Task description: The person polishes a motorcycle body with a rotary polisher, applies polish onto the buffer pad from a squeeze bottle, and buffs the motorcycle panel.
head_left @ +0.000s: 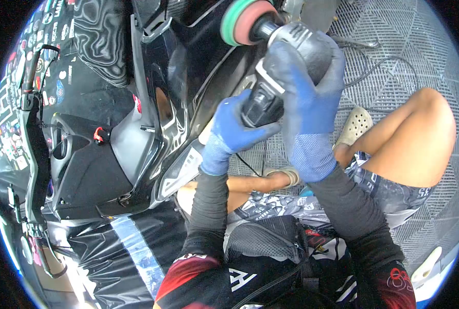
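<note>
A black power polisher (263,105) is held up in front of me by both gloved hands. Its round foam pad (246,24), green and pink in layers, faces up and left, close to a glossy black body panel (188,62) of a motor scooter. Whether the pad touches the panel I cannot tell. My left hand (232,126), in a blue and grey glove, is closed around the rear end of the polisher. My right hand (309,87) grips the polisher's body near its head, fingers wrapped over it.
The scooter's handlebar (36,118) and grey seat-side panel (131,147) lie to the left. A sticker-covered dark mat (59,77) is behind. A cable (389,62) runs over the grey grated floor (409,31). My bent legs and beige clogs (355,126) are at the right.
</note>
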The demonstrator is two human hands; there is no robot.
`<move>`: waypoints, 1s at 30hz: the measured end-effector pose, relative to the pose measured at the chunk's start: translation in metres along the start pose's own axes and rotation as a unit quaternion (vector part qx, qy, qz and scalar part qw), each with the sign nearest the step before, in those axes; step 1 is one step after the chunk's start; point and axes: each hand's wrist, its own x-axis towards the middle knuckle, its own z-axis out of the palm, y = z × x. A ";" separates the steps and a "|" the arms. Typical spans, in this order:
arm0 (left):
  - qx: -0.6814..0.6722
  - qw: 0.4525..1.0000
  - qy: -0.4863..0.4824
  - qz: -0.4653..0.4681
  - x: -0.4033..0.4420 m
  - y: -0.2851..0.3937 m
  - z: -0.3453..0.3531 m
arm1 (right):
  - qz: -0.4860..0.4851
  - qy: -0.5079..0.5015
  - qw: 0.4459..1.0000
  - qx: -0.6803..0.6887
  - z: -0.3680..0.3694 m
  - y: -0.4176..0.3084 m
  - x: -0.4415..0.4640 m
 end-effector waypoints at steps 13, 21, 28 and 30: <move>0.048 0.992 0.109 0.052 -0.049 -0.097 0.016 | -0.101 -0.050 0.980 -0.165 0.004 0.061 -0.044; -0.023 0.998 0.035 0.046 0.018 -0.022 0.017 | -0.086 -0.010 0.990 -0.110 -0.003 0.009 0.003; 0.102 0.985 0.107 0.091 -0.001 -0.049 0.015 | -0.162 -0.021 0.976 -0.141 -0.008 0.045 -0.004; 0.085 0.989 0.100 0.061 -0.005 -0.052 0.015 | -0.177 -0.046 0.968 -0.169 -0.006 0.047 -0.009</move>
